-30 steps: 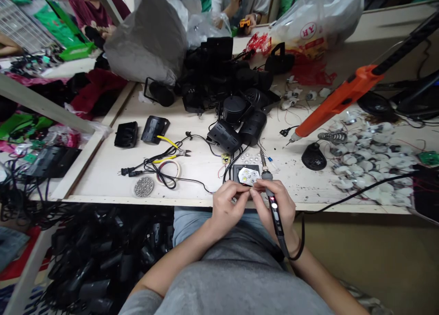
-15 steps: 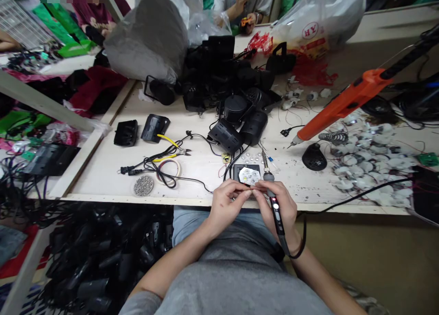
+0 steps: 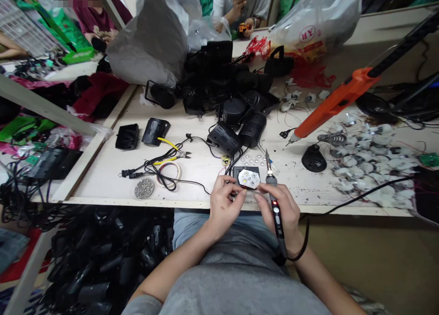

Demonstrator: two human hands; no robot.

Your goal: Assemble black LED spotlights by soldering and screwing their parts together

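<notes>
My right hand (image 3: 286, 207) grips a soldering iron (image 3: 276, 210), its tip pointing away from me and its small red light on. Between the hands, near the front edge, lies a black housing (image 3: 236, 170) with a white LED plate (image 3: 248, 179) on it. My left hand (image 3: 224, 205) is closed at the housing's left side, thumb and fingers pinched together; what they hold is too small to make out. Several small clear lenses (image 3: 252, 159) lie just beyond the housing. A small yellow component (image 3: 225, 160) with thin wires sits behind my left fingers.
Left of my hands are yellow-handled cutters (image 3: 171, 155), a tape roll (image 3: 178, 171), cables and a dish of small metal parts (image 3: 144, 188). Black housings (image 3: 222, 100) pile up behind. An orange electric screwdriver (image 3: 334, 104) hangs at right, above white wired parts (image 3: 373, 155). Co-workers sit beyond.
My hands have moved apart, the right thumb and fingers opening away from the left. The soldering iron has shifted slightly right and stands more upright. More of the LED plate shows.
</notes>
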